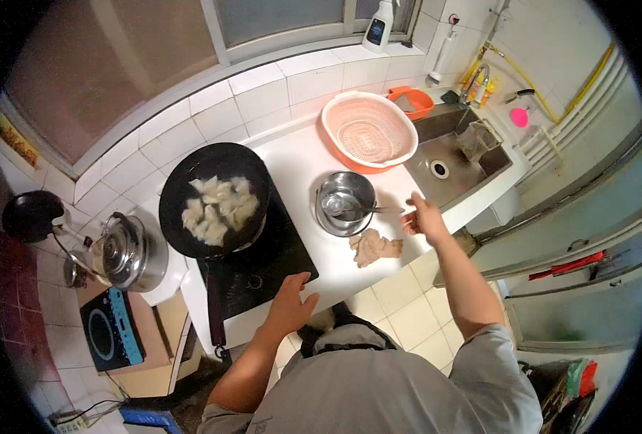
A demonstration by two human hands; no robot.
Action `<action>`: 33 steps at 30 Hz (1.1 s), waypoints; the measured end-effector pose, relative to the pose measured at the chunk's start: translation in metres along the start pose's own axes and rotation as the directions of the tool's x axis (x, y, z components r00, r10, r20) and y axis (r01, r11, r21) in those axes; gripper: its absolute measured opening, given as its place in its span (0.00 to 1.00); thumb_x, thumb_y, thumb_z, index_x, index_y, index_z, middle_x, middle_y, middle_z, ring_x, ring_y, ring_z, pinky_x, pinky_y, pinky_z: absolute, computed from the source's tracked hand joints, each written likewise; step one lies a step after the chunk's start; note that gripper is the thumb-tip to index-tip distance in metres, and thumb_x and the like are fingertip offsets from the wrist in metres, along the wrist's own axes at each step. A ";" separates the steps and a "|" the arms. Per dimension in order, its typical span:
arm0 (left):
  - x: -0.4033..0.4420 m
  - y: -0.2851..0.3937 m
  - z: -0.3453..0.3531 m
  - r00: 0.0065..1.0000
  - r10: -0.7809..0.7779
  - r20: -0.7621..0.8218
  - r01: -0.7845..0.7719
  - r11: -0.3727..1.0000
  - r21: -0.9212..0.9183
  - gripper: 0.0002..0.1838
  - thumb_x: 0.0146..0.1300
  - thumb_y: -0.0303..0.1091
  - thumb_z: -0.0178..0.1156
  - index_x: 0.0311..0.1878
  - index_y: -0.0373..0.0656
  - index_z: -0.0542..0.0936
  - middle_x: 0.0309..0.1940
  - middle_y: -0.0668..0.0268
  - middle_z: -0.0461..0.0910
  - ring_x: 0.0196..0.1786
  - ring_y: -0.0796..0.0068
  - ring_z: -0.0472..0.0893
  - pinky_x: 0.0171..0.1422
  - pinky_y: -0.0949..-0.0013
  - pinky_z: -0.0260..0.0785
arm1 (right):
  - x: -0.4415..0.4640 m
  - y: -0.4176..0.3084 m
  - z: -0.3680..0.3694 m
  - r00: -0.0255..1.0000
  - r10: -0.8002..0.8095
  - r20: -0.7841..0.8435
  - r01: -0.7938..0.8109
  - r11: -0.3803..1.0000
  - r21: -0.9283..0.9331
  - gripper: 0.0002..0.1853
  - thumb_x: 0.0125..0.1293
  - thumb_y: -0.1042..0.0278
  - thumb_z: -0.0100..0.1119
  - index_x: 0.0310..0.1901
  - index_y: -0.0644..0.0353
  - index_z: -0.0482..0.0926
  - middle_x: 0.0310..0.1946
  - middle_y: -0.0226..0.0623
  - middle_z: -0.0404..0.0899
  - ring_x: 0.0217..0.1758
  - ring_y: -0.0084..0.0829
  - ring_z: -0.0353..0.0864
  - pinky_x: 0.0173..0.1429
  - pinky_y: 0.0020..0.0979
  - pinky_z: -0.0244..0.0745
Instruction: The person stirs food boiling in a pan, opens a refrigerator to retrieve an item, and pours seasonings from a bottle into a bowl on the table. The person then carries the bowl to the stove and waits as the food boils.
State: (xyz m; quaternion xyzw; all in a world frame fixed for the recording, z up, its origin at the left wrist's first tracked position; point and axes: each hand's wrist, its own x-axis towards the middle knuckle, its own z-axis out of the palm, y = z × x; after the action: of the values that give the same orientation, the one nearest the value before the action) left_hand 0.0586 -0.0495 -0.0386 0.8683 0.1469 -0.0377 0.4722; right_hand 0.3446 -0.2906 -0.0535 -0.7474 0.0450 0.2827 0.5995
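Note:
A dark wok (216, 249) with a long handle sits on the black induction cooktop (281, 264), with several pale dumplings (221, 206) in it. My left hand (290, 304) is at the cooktop's front right corner, fingers apart and holding nothing. A metal ladle (379, 210) rests in a steel pot (346, 184), its handle sticking out to the right over the rim. Right at the end of that handle is my right hand (426, 219), fingers apart; I see no firm grip on it. A crumpled tan cloth (375, 248) lies on the counter in front of the pot.
A white and orange colander basin (370, 130) stands behind the pot, beside the sink (455, 176). An orange scoop (415, 103) is near the faucet (473, 85). To the left are a lidded steel pot (129, 253) and a blue-edged cooker (111, 329). A spray bottle (379, 29) stands on the ledge.

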 end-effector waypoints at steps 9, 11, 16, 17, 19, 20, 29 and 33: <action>0.102 0.002 0.043 0.953 -0.289 -0.091 0.238 0.899 -0.367 0.35 0.64 0.37 0.57 0.70 0.37 0.54 0.68 0.51 0.57 0.57 0.60 0.74 0.55 0.66 0.71 | -0.023 0.149 0.070 0.662 -0.654 0.365 0.666 0.290 -0.688 0.32 0.54 0.66 0.64 0.62 0.54 0.68 0.63 0.57 0.59 0.65 0.60 0.60 0.67 0.57 0.54; 0.131 0.014 0.048 0.896 -0.418 -0.151 0.296 0.815 -0.498 0.35 0.65 0.38 0.56 0.71 0.39 0.53 0.68 0.52 0.57 0.56 0.60 0.75 0.53 0.66 0.73 | -0.012 0.147 0.073 0.657 -0.629 0.416 0.682 0.263 -0.682 0.31 0.53 0.67 0.63 0.61 0.56 0.68 0.64 0.57 0.59 0.67 0.59 0.58 0.68 0.56 0.53; 0.182 0.028 0.064 0.803 -0.591 0.078 0.450 0.517 -0.728 0.24 0.71 0.35 0.48 0.68 0.50 0.56 0.56 0.61 0.70 0.43 0.65 0.79 0.50 0.62 0.75 | 0.051 0.111 0.025 0.563 -0.672 0.481 0.752 0.176 -0.635 0.24 0.61 0.72 0.50 0.61 0.60 0.67 0.65 0.56 0.57 0.67 0.58 0.58 0.68 0.54 0.55; 0.186 0.019 0.076 0.819 -0.574 0.023 0.408 0.553 -0.726 0.23 0.70 0.32 0.47 0.67 0.49 0.56 0.56 0.62 0.70 0.41 0.68 0.79 0.49 0.62 0.75 | 0.066 0.104 0.010 0.574 -0.671 0.469 0.729 0.159 -0.665 0.23 0.62 0.73 0.47 0.61 0.61 0.67 0.65 0.56 0.56 0.67 0.58 0.58 0.68 0.53 0.55; 0.191 0.024 0.084 0.808 -0.585 -0.062 0.359 0.574 -0.735 0.23 0.70 0.30 0.45 0.66 0.47 0.57 0.54 0.61 0.70 0.40 0.69 0.79 0.46 0.64 0.76 | 0.116 0.120 -0.012 0.655 -0.624 0.426 0.659 0.196 -0.726 0.25 0.64 0.73 0.43 0.65 0.55 0.62 0.66 0.56 0.55 0.66 0.55 0.60 0.67 0.48 0.58; 0.193 0.026 0.088 0.804 -0.590 -0.071 0.352 0.569 -0.743 0.22 0.70 0.30 0.45 0.66 0.47 0.57 0.54 0.61 0.71 0.40 0.69 0.79 0.45 0.65 0.76 | 0.135 0.118 -0.027 0.661 -0.607 0.441 0.645 0.159 -0.747 0.26 0.64 0.72 0.45 0.65 0.55 0.62 0.66 0.52 0.57 0.66 0.55 0.60 0.68 0.48 0.57; 0.204 0.032 0.140 0.753 -0.645 -0.132 0.238 0.454 -0.859 0.19 0.71 0.36 0.48 0.62 0.42 0.63 0.47 0.63 0.73 0.40 0.76 0.78 0.43 0.72 0.75 | 0.164 0.063 -0.058 0.633 -0.586 0.506 0.716 0.194 -0.670 0.25 0.61 0.73 0.52 0.62 0.48 0.70 0.58 0.44 0.70 0.58 0.47 0.68 0.60 0.43 0.66; 0.201 0.025 0.148 0.800 -0.599 -0.033 0.284 0.428 -0.858 0.19 0.71 0.39 0.49 0.61 0.44 0.66 0.44 0.68 0.75 0.39 0.78 0.76 0.46 0.70 0.72 | 0.158 0.071 -0.052 0.633 -0.606 0.482 0.721 0.233 -0.653 0.21 0.62 0.75 0.52 0.58 0.54 0.73 0.52 0.45 0.74 0.53 0.50 0.69 0.59 0.43 0.66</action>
State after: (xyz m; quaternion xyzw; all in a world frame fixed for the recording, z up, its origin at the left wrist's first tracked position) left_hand 0.2687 -0.1409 -0.1405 0.4669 0.4508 0.0583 0.7585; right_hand 0.4672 -0.3154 -0.1844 -0.8567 -0.4474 0.0349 0.2542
